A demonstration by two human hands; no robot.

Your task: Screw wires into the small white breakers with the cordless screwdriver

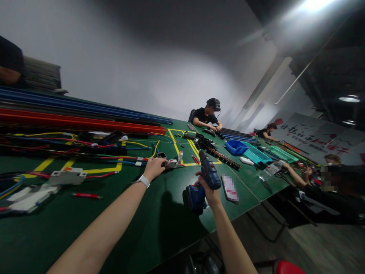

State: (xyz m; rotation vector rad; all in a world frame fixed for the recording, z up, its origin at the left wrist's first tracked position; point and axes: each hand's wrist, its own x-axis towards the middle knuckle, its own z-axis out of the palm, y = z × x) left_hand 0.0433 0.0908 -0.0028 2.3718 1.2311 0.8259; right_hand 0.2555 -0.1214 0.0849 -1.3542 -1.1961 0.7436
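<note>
My right hand (210, 192) grips a blue cordless drill (211, 173) by its handle, its dark chuck tipped up and away from me over the table. My left hand (154, 168), with a pale watch on the wrist, has its fingers closed at a small white circuit breaker (172, 164) on the green table (137, 220). Beside it stands another small white block (180, 156). A dark square piece (161, 155) shows just behind my left fingers. Short red wires (195, 160) lie between the breaker and the drill.
To the left lie white breakers (68, 176) with coloured wires and a red wire piece (87, 195). Long orange trunking (85, 121) runs behind them. A phone (230, 189), a blue bin (236, 147) and a teal tray (256, 153) are at the right. Co-workers sit around the tables.
</note>
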